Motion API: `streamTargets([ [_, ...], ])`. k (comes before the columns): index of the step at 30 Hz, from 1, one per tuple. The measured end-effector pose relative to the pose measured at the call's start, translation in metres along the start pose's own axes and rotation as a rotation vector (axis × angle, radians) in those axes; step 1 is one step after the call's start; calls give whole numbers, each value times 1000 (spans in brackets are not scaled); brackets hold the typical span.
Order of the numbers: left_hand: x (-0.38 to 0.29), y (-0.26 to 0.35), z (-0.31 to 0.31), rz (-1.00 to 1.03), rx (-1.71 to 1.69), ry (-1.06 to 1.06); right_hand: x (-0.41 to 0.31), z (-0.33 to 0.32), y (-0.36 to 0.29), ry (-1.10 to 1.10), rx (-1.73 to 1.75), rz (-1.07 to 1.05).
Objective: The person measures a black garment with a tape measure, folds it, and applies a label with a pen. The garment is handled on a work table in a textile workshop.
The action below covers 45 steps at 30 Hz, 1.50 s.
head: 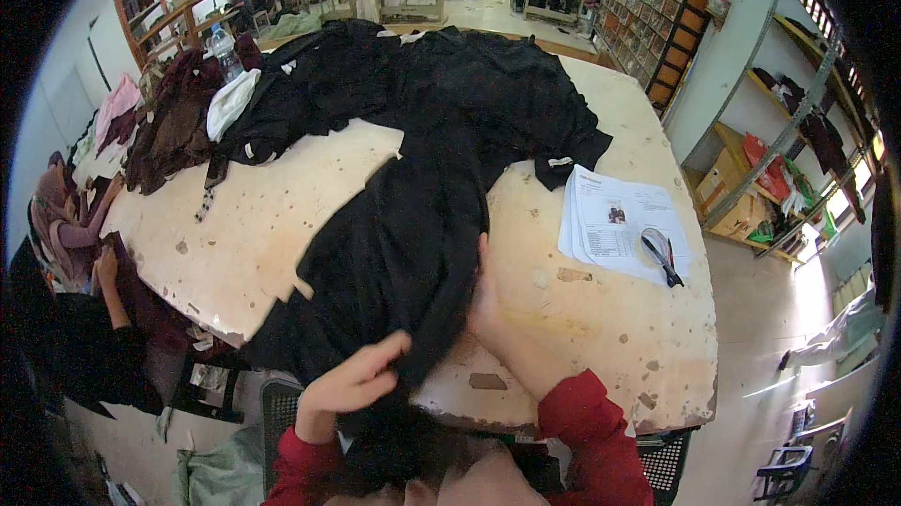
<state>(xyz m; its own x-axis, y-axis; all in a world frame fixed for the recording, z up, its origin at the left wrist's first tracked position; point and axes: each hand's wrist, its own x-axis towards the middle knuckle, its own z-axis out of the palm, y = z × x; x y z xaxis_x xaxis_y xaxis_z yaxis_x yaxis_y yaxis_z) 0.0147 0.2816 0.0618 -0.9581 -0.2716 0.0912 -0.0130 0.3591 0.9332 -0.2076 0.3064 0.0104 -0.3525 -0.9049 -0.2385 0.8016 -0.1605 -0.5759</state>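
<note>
A black cloth garment [415, 224] stretches from the heap on the table down over the near edge towards my body. My left hand [359, 379] lies on its lower part near the table's edge, fingers bent and thumb apart; whether it pinches cloth is unclear. At the garment's right side, my right hand [486, 295] rests with its fingers along or partly under the fabric, so its grip is hidden. Behind, more black garments [486, 76] lie piled, some with small white labels.
Printed sheets [598, 224] with dark-handled scissors [662, 259] lie on the right of the worn table [549, 358]. Brown garments [169, 126], a white cloth [232, 105] and a plastic bottle [225, 52] stand back left. Co-workers [70, 224] are at the left edge.
</note>
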Motion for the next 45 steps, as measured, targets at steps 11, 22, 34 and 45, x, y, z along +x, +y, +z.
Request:
streamTargets([
  [11,-69,34,-29,164,-360,-250,-126,0,-128,237,-127,-834],
  [22,-37,-30,-3,-525,193,159,-51,-74,-182,531,-1604,-29],
  [34,-46,-65,1,-562,-43,226,34,-79,-122,515,-1989,-223],
  [45,-53,-58,9,-288,-127,462,-170,-49,-208,509,-2072,450],
])
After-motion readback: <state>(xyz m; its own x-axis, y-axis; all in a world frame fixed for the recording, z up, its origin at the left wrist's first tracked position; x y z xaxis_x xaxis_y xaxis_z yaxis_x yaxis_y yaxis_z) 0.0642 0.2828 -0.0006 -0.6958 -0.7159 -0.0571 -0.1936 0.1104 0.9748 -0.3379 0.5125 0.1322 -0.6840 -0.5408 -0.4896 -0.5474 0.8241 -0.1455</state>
